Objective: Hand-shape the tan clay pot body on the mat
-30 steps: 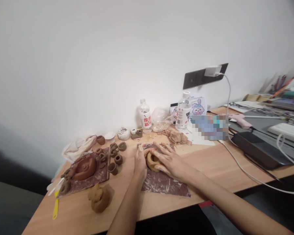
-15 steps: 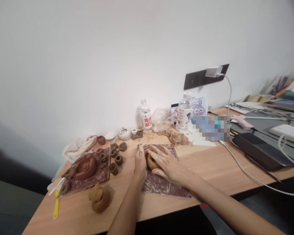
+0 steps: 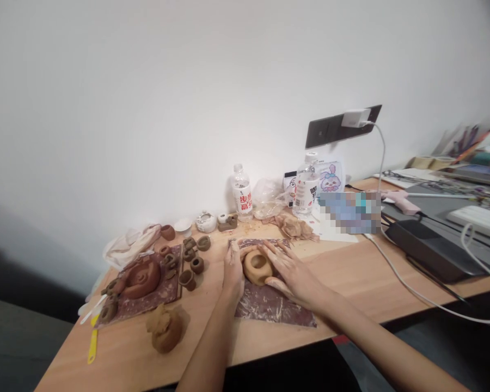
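Observation:
A squat, round clay pot [image 3: 258, 267] with an opening in its top sits on a dark, clay-streaked board [image 3: 269, 305]. My left hand [image 3: 233, 269] presses along the pot's left side, its fingers reaching round the far edge. Against the right side lies my right hand [image 3: 292, 272], thumb at the front and long fingers toward the back. Between them, both hands cup the pot, whose opening shows from above. Smears of clay mark my fingers.
To the left, a second board [image 3: 147, 307] carries a reddish clay piece [image 3: 145, 277]. Small clay pots [image 3: 188, 280] stand beside it. A lump of clay [image 3: 165, 329] and a yellow tool [image 3: 92, 345] lie nearer. Bottles [image 3: 243, 196] stand by the wall; a white cable [image 3: 408, 286] crosses the right.
My right hand has slid off the top of the clay pot to its right side, uncovering the opening. My left hand stays at the left side.

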The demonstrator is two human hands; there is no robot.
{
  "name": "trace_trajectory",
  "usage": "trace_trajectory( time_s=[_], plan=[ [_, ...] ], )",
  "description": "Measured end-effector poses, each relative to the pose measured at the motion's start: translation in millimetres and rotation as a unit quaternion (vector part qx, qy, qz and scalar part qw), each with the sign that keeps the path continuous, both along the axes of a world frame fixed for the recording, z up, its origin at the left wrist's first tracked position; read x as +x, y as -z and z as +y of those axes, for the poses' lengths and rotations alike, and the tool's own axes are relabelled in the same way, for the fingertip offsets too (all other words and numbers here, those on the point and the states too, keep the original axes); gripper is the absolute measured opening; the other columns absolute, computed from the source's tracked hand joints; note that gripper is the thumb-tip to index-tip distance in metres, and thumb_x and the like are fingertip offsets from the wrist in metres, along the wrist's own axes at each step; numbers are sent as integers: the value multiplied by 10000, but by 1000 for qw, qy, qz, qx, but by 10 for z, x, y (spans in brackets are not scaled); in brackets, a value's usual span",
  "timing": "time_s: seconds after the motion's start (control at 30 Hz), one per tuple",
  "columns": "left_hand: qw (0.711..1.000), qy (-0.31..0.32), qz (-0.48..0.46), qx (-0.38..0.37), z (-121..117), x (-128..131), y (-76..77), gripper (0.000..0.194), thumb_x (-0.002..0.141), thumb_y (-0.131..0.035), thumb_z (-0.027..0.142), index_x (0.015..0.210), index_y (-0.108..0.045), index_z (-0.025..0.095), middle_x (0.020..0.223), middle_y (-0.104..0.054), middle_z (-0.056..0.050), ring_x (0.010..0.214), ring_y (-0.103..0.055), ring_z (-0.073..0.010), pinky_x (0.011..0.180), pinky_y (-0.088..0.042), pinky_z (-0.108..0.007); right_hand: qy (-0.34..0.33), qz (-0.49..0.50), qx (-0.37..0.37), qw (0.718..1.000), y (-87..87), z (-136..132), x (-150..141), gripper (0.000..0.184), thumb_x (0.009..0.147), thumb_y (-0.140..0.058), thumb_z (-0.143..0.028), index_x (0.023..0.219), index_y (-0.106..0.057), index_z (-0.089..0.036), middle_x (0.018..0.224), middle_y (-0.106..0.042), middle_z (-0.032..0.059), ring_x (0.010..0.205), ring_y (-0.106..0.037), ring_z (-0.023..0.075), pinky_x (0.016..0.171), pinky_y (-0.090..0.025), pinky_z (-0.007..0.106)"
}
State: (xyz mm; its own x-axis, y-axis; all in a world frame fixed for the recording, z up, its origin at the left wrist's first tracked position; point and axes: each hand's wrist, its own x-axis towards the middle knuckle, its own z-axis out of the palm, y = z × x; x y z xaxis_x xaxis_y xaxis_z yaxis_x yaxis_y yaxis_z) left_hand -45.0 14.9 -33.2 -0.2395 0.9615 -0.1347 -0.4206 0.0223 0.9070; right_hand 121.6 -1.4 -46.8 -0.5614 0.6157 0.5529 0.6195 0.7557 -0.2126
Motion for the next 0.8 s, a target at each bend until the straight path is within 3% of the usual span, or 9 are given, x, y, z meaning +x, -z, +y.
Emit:
trace_trajectory(
  time_s=[0.27,0.6,0.73,0.8],
  plan=[
    [1000,6,9,13,2,15,-17,381,907,-513,437,1105,-613,127,914,-769,-101,965,-710,-231,995,-482,-396,-4,2,16,1000,80,-183,93,838,928,-508,-292,1530,54,-135,1508,-332,197,1418,-262,284,1076,-401,529],
    [998,33,36,33,-29,11,-37,465,883,-503,523,1117,-588,130,799,-765,-90,838,-726,-241,880,-542,-409,-33,7,33,999,53,-279,130,758,939,-491,-242,1536,-35,-143,1501,-349,188,1422,-249,272,1080,-400,516],
    [995,23,73,57,-11,9,5,445,879,-505,525,1089,-584,141,900,-755,-112,895,-710,-256,911,-521,-434,-13,65,20,998,59,-280,134,709,954,-461,-247,1539,-64,-184,1493,-381,161,1404,-303,258,1069,-423,491],
    [992,7,98,75,-29,2,1,404,858,-562,498,1082,-596,164,1027,-731,-112,1020,-669,-257,1003,-458,-425,20,117,10,993,85,-296,128,681,964,-436,-248,1539,-73,-209,1475,-416,146,1376,-362,250,1060,-436,476]
  ],
)
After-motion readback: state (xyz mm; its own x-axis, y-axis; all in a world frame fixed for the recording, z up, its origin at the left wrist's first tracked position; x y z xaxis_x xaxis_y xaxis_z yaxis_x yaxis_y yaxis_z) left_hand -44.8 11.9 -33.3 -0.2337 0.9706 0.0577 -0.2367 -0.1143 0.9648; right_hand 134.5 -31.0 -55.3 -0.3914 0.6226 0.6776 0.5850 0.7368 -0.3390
